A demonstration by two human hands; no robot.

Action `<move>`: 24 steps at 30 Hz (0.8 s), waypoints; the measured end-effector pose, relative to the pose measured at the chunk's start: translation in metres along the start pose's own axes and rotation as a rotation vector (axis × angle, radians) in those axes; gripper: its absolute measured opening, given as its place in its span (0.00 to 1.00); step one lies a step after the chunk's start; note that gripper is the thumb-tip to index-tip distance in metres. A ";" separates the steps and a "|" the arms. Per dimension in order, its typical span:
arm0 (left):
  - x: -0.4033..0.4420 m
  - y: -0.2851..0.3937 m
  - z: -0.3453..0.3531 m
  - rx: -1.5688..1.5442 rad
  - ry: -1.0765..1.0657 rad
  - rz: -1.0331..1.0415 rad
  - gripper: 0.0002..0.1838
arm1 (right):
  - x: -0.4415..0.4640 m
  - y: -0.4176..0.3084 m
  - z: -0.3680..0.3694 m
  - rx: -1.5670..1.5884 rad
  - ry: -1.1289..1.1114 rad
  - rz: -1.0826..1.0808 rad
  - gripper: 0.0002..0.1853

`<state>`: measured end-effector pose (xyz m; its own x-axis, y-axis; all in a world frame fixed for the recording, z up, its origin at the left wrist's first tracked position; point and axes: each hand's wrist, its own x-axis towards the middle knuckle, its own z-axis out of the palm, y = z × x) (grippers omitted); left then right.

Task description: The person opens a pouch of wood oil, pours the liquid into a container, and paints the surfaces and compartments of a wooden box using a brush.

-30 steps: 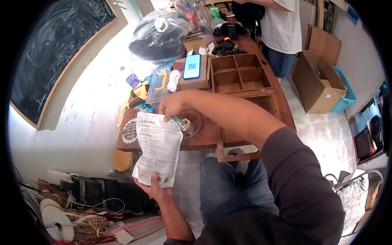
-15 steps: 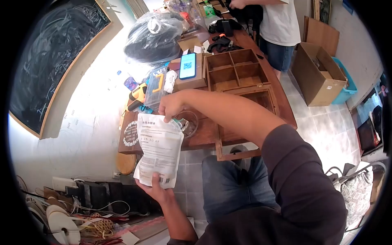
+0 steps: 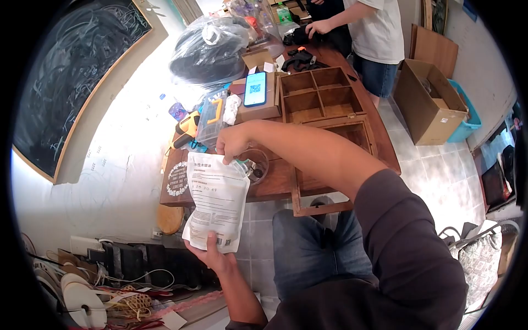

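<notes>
A white printed pouch (image 3: 216, 198) hangs upright at the table's near left edge. My left hand (image 3: 212, 254) grips its bottom from below, thumb on the printed face. At the top corner, my right hand (image 3: 234, 142) pinches the pouch, its arm stretched across the table (image 3: 275, 190). Just right of the pouch top stands a clear round container (image 3: 263, 168) with small items inside, partly hidden. A wooden compartment box (image 3: 320, 96) lies beyond my right arm, its framed glass lid (image 3: 297, 201) open toward me.
A phone (image 3: 255, 89) showing a code leans on a cardboard box (image 3: 267, 111). Left of it are a clear toolbox (image 3: 210, 118) and a yellow tool (image 3: 187, 127). Behind lies a plastic-wrapped black bundle (image 3: 206, 52). A person in a white shirt (image 3: 377, 33) stands at the far right.
The other person's hand has come down over the far end of the table. The view has shifted slightly; both my hands keep their hold on the pouch.
</notes>
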<state>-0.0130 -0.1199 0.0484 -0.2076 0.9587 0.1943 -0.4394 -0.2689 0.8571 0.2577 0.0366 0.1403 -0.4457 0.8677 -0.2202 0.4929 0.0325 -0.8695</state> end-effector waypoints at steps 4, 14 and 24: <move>0.000 -0.001 0.000 -0.016 -0.017 0.004 0.40 | 0.002 0.001 0.000 0.017 -0.004 -0.007 0.09; -0.001 -0.002 -0.001 -0.014 -0.003 -0.002 0.38 | -0.004 -0.005 0.001 -0.018 0.024 -0.004 0.09; -0.002 -0.001 0.001 -0.036 -0.017 -0.005 0.39 | -0.004 -0.004 0.000 0.019 0.016 0.006 0.06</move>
<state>-0.0114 -0.1211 0.0480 -0.1908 0.9613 0.1986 -0.4719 -0.2672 0.8402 0.2576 0.0329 0.1450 -0.4308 0.8757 -0.2180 0.4810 0.0184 -0.8766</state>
